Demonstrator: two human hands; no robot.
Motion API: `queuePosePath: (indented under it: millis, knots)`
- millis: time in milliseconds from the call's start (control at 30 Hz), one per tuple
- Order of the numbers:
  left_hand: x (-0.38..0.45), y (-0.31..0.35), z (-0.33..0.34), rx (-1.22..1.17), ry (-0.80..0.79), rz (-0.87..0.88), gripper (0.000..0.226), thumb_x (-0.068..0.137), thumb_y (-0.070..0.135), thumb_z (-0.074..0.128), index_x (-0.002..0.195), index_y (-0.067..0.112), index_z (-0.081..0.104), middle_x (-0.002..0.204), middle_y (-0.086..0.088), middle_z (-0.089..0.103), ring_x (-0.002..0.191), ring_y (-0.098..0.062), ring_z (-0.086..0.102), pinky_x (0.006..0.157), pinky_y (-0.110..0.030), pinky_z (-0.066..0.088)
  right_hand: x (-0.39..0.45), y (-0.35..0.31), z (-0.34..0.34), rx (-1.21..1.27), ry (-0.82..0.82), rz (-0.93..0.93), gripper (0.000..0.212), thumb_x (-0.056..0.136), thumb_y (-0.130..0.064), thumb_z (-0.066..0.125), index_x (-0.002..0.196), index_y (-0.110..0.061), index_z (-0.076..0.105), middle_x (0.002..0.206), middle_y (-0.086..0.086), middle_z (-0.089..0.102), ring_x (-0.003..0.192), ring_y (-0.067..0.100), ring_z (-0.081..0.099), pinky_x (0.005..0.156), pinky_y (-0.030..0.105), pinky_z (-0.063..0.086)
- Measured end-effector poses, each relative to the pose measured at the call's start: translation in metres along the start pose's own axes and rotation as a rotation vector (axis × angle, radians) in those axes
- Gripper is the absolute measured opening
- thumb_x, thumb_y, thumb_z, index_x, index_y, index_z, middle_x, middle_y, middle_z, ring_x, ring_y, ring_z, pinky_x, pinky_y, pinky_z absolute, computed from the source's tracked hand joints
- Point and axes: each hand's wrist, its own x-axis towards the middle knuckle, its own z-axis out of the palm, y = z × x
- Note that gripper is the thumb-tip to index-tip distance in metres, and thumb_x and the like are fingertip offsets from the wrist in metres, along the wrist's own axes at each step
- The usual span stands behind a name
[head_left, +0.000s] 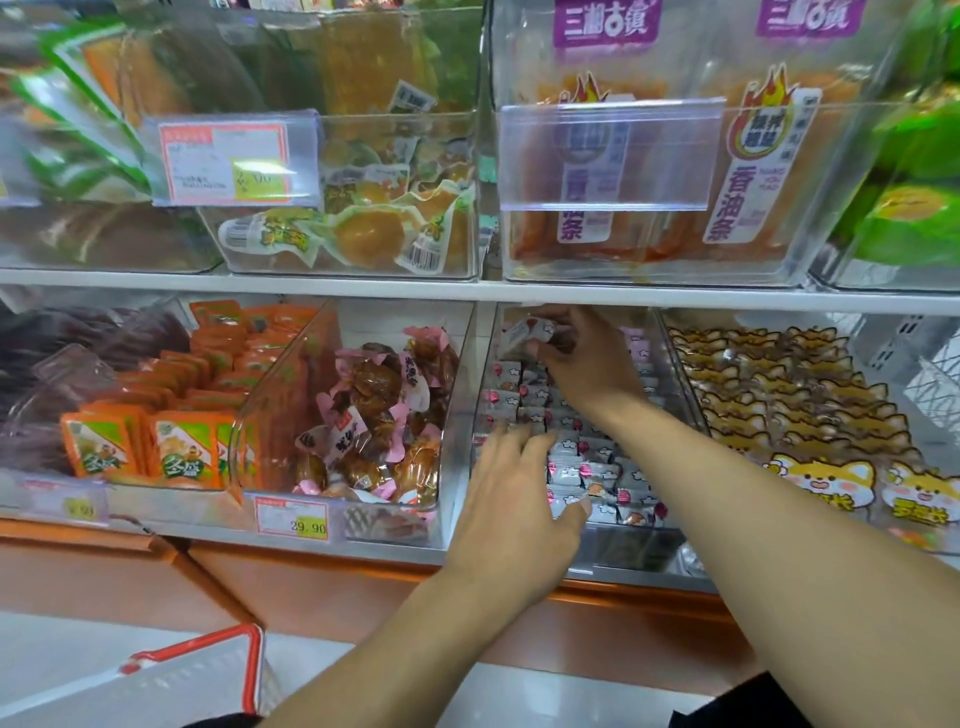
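Mid-frame, a small grey-white wrapped packet (523, 336) is pinched by the right hand (584, 364), seemingly for shelving, with the packet rows (597, 470) steadied by the flat-fingered left hand (519, 499).

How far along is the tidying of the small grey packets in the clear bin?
Done: most grey packets lie in rows in the clear bin. In hand: the right hand grips a few loose packets at the back, while the left hand lies flat on the front rows. Left: probably setting those down; the front rows look uneven.
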Motion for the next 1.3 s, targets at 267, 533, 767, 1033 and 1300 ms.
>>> queuePosePath:
  millis: [267, 533, 767, 1033, 1300]
  knots:
    - [0.000, -0.002, 0.000, -0.025, -0.023, -0.025, 0.072, 0.090, 0.044, 0.069, 0.151, 0.027, 0.035, 0.159, 0.007, 0.025, 0.148, -0.010, 0.013, 0.109, -0.020, 0.008, 0.007, 0.010, 0.016, -0.336, -0.246, -0.124, 0.032, 0.100, -0.015, 0.061, 0.130, -0.024, 0.067, 0.133, 0.004, 0.066, 0.121, 0.024, 0.060, 0.107, 0.041, 0.045]
    - [-0.001, -0.001, 0.001, -0.020, -0.035, -0.040, 0.073, 0.090, 0.047, 0.067, 0.152, 0.029, 0.032, 0.160, 0.008, 0.024, 0.149, -0.011, 0.008, 0.119, -0.030, 0.015, 0.015, 0.016, 0.015, -0.328, -0.131, -0.088, 0.026, 0.098, -0.019, 0.064, 0.124, -0.019, 0.071, 0.125, 0.004, 0.072, 0.114, 0.025, 0.065, 0.104, 0.044, 0.048]
    - [0.004, 0.000, 0.000, -0.031, -0.046, -0.042, 0.072, 0.088, 0.045, 0.069, 0.149, 0.028, 0.036, 0.157, 0.007, 0.028, 0.148, -0.012, 0.009, 0.120, -0.031, 0.018, 0.020, 0.015, 0.026, -0.377, -0.196, -0.108, 0.019, 0.096, -0.032, 0.066, 0.109, -0.024, 0.078, 0.115, -0.001, 0.075, 0.114, 0.026, 0.061, 0.101, 0.044, 0.046]
    - [0.004, 0.000, -0.002, -0.041, -0.068, -0.045, 0.072, 0.088, 0.043, 0.069, 0.149, 0.028, 0.034, 0.158, 0.006, 0.027, 0.150, -0.014, 0.008, 0.121, -0.031, 0.016, 0.020, 0.008, 0.037, -0.409, -0.103, -0.026, 0.018, 0.096, -0.027, 0.065, 0.110, -0.024, 0.076, 0.119, 0.001, 0.073, 0.118, 0.026, 0.061, 0.105, 0.043, 0.043]
    - [0.001, -0.001, -0.002, -0.043, -0.083, -0.064, 0.078, 0.088, 0.044, 0.071, 0.152, 0.030, 0.029, 0.160, 0.008, 0.023, 0.152, -0.011, 0.002, 0.121, -0.032, 0.012, 0.023, 0.020, 0.006, -0.478, -0.192, 0.042, 0.022, 0.099, -0.021, 0.058, 0.114, -0.023, 0.075, 0.123, 0.002, 0.072, 0.123, 0.028, 0.059, 0.116, 0.051, 0.022]
